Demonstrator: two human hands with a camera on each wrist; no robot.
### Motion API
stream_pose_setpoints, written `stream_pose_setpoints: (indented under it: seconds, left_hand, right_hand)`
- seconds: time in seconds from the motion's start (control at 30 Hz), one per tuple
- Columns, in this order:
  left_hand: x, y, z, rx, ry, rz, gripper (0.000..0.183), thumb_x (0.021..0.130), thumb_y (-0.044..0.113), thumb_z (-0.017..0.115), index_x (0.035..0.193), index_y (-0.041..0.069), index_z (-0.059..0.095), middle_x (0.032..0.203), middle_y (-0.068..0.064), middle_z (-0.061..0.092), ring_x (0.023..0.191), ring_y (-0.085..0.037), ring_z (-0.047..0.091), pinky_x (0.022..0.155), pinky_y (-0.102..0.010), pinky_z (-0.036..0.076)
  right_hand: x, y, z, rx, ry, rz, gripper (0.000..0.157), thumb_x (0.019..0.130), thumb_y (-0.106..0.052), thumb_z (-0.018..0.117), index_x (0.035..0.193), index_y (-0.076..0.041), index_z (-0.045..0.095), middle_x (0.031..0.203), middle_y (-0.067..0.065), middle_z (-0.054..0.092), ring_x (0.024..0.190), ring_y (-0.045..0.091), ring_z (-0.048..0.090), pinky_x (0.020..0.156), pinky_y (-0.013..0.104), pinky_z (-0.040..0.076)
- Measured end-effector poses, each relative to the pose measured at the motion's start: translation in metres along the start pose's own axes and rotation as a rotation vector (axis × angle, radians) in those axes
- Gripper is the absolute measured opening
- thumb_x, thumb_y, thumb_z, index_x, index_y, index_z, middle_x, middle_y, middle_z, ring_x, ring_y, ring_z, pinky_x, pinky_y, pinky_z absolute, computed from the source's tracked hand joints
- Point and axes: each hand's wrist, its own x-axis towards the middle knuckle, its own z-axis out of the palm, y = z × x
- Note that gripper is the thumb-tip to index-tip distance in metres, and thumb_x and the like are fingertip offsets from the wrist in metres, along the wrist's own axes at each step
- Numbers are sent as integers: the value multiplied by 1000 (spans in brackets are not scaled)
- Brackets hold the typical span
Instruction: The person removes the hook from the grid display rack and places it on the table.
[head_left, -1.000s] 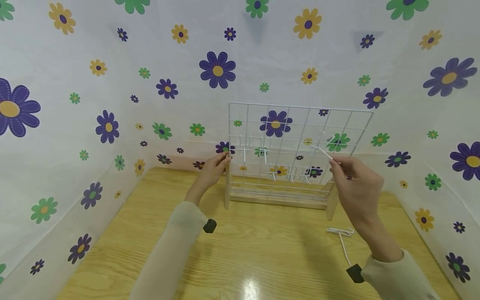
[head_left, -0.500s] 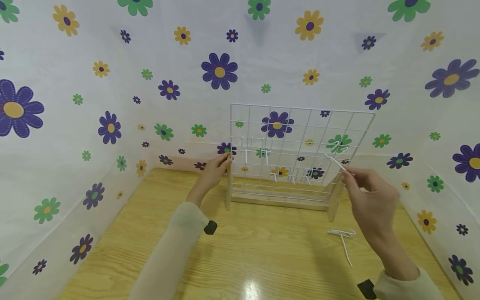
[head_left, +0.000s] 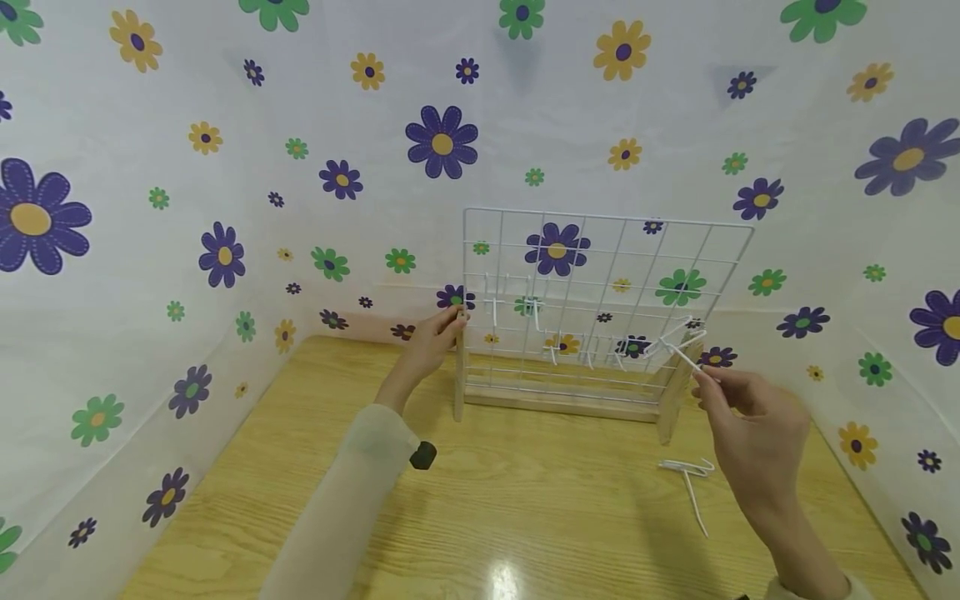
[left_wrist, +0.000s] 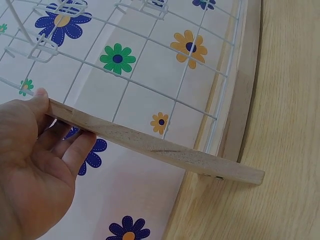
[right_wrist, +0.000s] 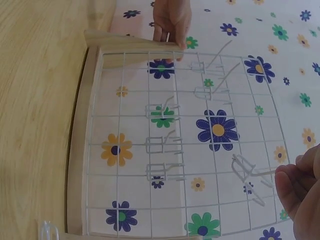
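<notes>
A white wire grid panel [head_left: 600, 217] stands on a wooden base, with several white wire hooks hanging on it, one of them a long-pronged hook [head_left: 536, 317]. My left hand [head_left: 426, 346] grips the upper end of the left wooden post [left_wrist: 150, 145], thumb on top and fingers curled beneath. At the panel's right side, my right hand [head_left: 761, 433] pinches another wire hook [right_wrist: 262, 173] by the tip of its prong, between thumb and forefinger. Its bracket end points toward the grid and overlaps the right post in the head view.
One more white hook [head_left: 693, 500] lies on the wood-grain table [head_left: 525, 483], in front of the stand's right foot. A wooden crossbar [head_left: 558, 403] joins the posts at the bottom. White flower-printed sheets [head_left: 360, 217] surround the table at the back and sides.
My right hand has moved to the right and downward with the hook, from in front of the grid to its right edge. The left hand keeps its grip on the post.
</notes>
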Motion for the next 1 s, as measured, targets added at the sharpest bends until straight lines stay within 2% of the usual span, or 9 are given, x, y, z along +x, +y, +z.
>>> stream_pose_setpoints:
  seconds: [0.13, 0.2, 0.4, 0.63, 1.0]
  left_hand:
    - [0, -1, 0, 15, 6, 7, 54, 113, 34, 44, 161, 12, 37, 159, -13, 44, 143, -32, 46, 113, -44, 45]
    - [0, -2, 0, 21, 6, 9, 54, 113, 34, 44, 161, 12, 36, 159, -14, 44, 143, -32, 46, 113, -44, 45]
    - [0, -2, 1, 26, 6, 8, 54, 113, 33, 43, 162, 11, 36, 160, -14, 43, 144, -33, 45, 113, -45, 44]
    - [0, -1, 1, 30, 12, 0, 54, 113, 34, 43, 162, 13, 36, 159, -13, 44, 143, -32, 46, 113, -45, 44]
    - [-1, 2, 1, 25, 8, -1, 54, 113, 34, 43, 162, 13, 35, 160, -13, 43, 143, -32, 46, 113, -44, 45]
  right_hand:
    - [-6, 2, -3, 14, 8, 20, 10, 86, 13, 76, 95, 10, 75, 85, -18, 70, 72, -16, 61, 57, 1, 44]
    - [-9, 4, -5, 14, 11, 30, 12, 85, 14, 76, 96, 10, 75, 86, -23, 67, 72, -15, 61, 60, 1, 46]
    - [-16, 9, -11, 20, 13, 54, 14, 85, 16, 75, 97, 9, 75, 86, -22, 69, 71, -13, 63, 62, 2, 49]
    - [-27, 12, -16, 0, -6, 108, 10, 85, 16, 75, 94, 12, 74, 84, -32, 64, 69, -13, 62, 60, 3, 50]
    - [-43, 21, -18, -17, -25, 134, 11, 85, 16, 75, 94, 11, 73, 82, -32, 64, 66, -12, 63, 54, 3, 47]
